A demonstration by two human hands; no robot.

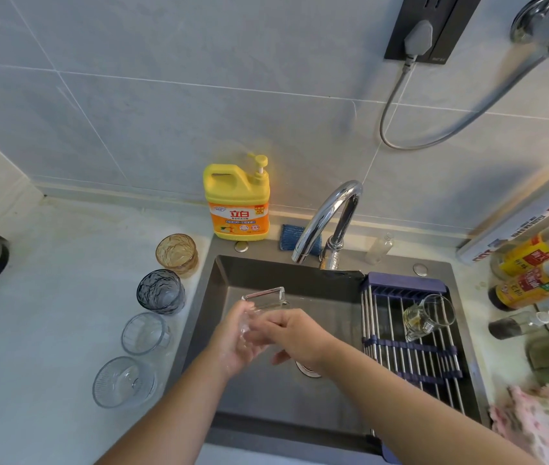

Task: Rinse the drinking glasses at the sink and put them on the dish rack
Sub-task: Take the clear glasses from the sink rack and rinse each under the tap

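Head view: over the dark grey sink (253,273), the left hand (232,340) cradles a clear square-rimmed drinking glass (264,297) from below with curled fingers. The right hand (299,337) wraps across its lower side, so both hands grasp it, in front of the curved chrome tap (330,219). I cannot tell whether water is running.

The task looks to be at an early stage. One clear handled glass cup (429,317) lies tilted on the steel-rod dish rack with blue ends (410,360), which spans the sink's right side, and it seems finished. Four more stand in a row on the pale surface (48,297) along the sink's left edge:
- an amber textured glass (177,253) at the back
- a grey-blue textured glass (160,292)
- a clear ribbed glass (145,333)
- a wide clear ribbed glass (125,380) nearest the front

That probably leaves one racked, one in hand and four to go.

A yellow pump bottle of dish soap (237,203) stands at the sink's back edge, and its orange label reads "立白". The smaller print is illegible. The sauce bottles with yellow and red labels (531,273) at the right edge carry characters too blurred to read.
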